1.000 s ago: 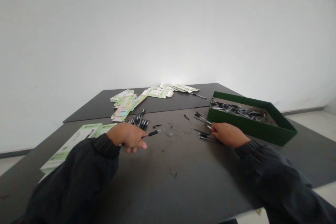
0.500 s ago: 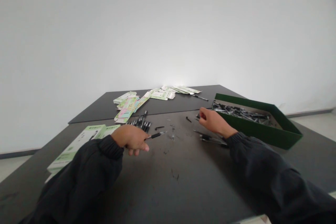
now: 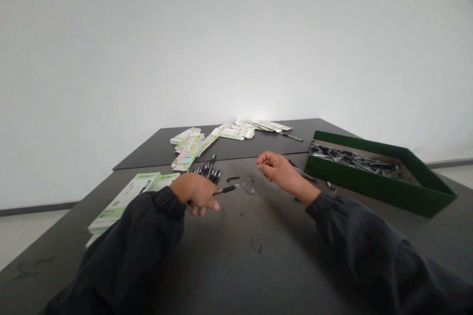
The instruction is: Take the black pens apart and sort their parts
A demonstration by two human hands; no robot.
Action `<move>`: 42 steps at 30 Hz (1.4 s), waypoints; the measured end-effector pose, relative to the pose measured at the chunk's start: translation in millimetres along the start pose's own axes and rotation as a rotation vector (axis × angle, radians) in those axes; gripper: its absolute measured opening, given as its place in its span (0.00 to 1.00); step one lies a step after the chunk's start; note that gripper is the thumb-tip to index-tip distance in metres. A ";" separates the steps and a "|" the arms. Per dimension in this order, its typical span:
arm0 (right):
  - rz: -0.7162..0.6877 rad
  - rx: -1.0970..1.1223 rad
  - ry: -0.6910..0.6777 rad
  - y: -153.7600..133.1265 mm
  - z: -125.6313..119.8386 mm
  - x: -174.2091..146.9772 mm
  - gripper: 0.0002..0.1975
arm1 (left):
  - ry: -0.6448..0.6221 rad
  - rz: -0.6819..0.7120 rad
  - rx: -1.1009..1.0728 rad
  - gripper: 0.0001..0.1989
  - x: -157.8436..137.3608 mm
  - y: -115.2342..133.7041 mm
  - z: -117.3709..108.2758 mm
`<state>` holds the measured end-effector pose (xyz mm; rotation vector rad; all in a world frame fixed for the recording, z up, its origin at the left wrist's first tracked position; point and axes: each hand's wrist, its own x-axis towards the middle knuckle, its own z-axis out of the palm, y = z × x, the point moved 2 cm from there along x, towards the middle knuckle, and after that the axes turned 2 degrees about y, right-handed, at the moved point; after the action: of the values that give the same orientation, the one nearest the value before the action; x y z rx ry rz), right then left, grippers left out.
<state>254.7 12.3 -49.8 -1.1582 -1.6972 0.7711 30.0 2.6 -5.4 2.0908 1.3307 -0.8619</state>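
Observation:
My left hand [image 3: 199,194] is closed round a pen [image 3: 229,189] with a black grip and clear tip, which points right. Just behind that hand, a bunch of dark pens [image 3: 210,170] lies on the table. My right hand [image 3: 275,170] hovers over the middle of the table, fingers curled in; whether something small is between them is hidden. A small black piece like a pen clip [image 3: 233,178] lies between the hands. Near it are small clear bits [image 3: 253,192]. A few loose pens [image 3: 303,171] lie partly hidden behind my right hand and wrist.
A green box [image 3: 373,187] full of pens stands at the right. White-and-green cartons [image 3: 125,199] are stacked at the left. Flattened cartons [image 3: 232,132] and a single pen [image 3: 290,136] lie at the back, near the wall.
My right hand has moved left, away from the loose pens by the green box, toward the middle. My left hand keeps its pen in about the same pose. The whole view has shifted slightly.

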 end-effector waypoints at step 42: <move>-0.025 0.386 -0.170 -14.0 38.0 -44.6 0.08 | -0.001 0.003 0.032 0.17 4.3 0.4 3.6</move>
<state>220.9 -34.4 -67.4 -0.8214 -1.6033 1.1496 30.8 2.5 -10.9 2.1161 1.3215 -0.8880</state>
